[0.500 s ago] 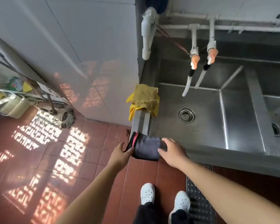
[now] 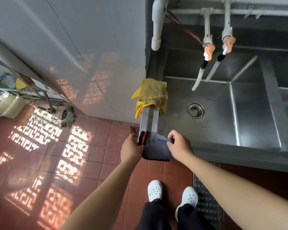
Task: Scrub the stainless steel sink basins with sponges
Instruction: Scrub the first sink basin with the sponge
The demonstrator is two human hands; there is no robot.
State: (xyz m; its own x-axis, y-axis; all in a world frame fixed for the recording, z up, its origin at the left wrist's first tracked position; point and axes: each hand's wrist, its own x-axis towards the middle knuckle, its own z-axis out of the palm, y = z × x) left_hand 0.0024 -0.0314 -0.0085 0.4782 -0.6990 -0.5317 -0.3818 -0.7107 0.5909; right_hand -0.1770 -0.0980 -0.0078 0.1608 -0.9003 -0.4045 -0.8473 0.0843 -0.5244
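No writing or brand can be read anywhere. At lower centre, both hands grip a dark grey cloth (image 2: 157, 149) draped over the near left corner of the stainless steel sink (image 2: 211, 130): the left hand (image 2: 131, 149) holds its red-striped edge, fingers hidden beneath; the right hand (image 2: 179, 145) pinches the fabric with curled fingers. Farther along the rim lies a yellow cloth (image 2: 154, 93) over yellow gloves (image 2: 140, 108). The second basin is cut off at the right edge. A mop (image 2: 56, 116) lies at left.
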